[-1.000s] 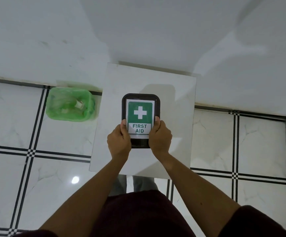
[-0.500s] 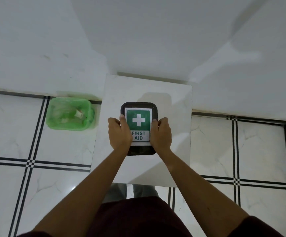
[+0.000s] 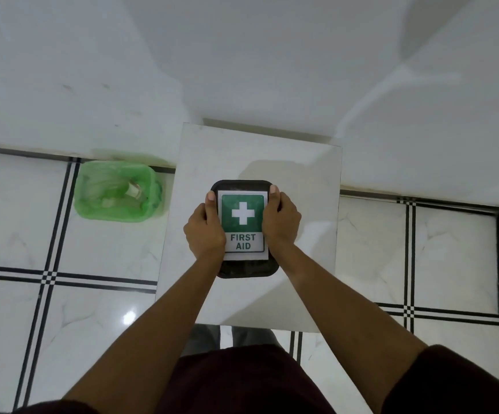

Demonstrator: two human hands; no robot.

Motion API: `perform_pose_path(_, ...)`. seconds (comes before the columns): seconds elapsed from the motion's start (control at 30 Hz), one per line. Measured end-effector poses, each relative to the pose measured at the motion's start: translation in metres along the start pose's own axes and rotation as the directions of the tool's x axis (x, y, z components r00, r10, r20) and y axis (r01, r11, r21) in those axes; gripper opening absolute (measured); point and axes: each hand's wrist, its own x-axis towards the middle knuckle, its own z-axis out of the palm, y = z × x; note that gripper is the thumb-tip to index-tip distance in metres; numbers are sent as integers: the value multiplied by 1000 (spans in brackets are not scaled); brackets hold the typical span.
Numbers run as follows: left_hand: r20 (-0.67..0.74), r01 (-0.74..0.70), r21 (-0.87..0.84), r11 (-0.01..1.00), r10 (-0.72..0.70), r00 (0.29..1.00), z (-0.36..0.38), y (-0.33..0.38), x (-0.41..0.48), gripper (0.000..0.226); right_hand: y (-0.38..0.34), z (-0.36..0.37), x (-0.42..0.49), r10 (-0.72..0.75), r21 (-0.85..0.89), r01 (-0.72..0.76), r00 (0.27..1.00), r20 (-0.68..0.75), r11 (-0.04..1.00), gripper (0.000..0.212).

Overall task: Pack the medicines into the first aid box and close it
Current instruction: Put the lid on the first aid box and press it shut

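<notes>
While both bare hands press in from either side, the dark rounded-rectangle first aid box [image 3: 244, 268] lies flat near the middle of the white marble-patterned square bench [image 3: 308, 180], with its lid down. A white label with a green panel, a white cross and the words FIRST AID [image 3: 243, 225] covers most of the lid; only the dark rim shows along the far edge and the near edge.

The left hand [image 3: 205, 231] clasps the box's left side, its fingers wrapped down over the edge and its thumb lying along the label's left margin, the nail pointing away from the person. The right hand [image 3: 281, 221] mirrors it on the right side, its thumb stretched along the label's right margin up to the far corner and its fingers curled over the rim. Both hands are therefore closed on the box, touching it, with the label visible between them. Whether any catch is fastened cannot be told.

Both forearms reach in from the bottom of the view, over dark maroon clothing [image 3: 242, 380].

Left of the bench, on the white tiled floor with black double lines [image 3: 33, 294], stands a green translucent plastic bin lined with a bag [image 3: 117, 192], holding some pale rubbish. It is just beside the bench's left edge and against the white wall [image 3: 242, 55].
</notes>
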Motion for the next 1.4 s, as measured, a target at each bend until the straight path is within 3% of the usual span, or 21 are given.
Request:
perform_pose_path(0.23,-42,6,31,1000,-4,999,2,2,2,51,1,1,1,53,67,-52,998,-14,996,47)
perform_pose_path(0.33,-28,-113,95,989,116,993,2,3,-1,34,-5,1,-7,-143,-112,134,987,-73,985,26)
perform_pose_path(0.4,66,-321,245,915,315,947,2,1,-4,41,-6,3,-13,-338,-304,309,940,-45,901,34)
perform_pose_path(0.47,216,-509,426,748,462,860,5,-1,-8,49,-6,5,-15,-427,-409,406,903,44,817,45)
perform_pose_path(0.5,275,-552,488,676,481,832,7,-1,-9,51,-7,6,-15,-448,-441,439,889,89,783,48)
perform_pose_path(0.57,337,-570,527,630,461,821,10,-4,-10,54,-6,6,-17,-459,-446,479,874,159,756,52)
perform_pose_path(0.7,375,-595,513,618,462,804,14,-9,-5,57,-5,6,-15,-451,-343,486,874,182,804,56)
perform_pose_path(1.07,392,-604,473,641,461,796,15,-8,-6,59,-6,5,-5,-474,-266,499,867,156,825,52)
perform_pose_path(1.27,376,-604,410,684,476,795,11,-3,-5,58,-17,5,3,-383,-120,391,920,84,913,45)
perform_pose_path(1.4,432,-638,312,704,493,755,4,-7,-1,57,-8,0,3,-377,-141,411,901,215,901,43)
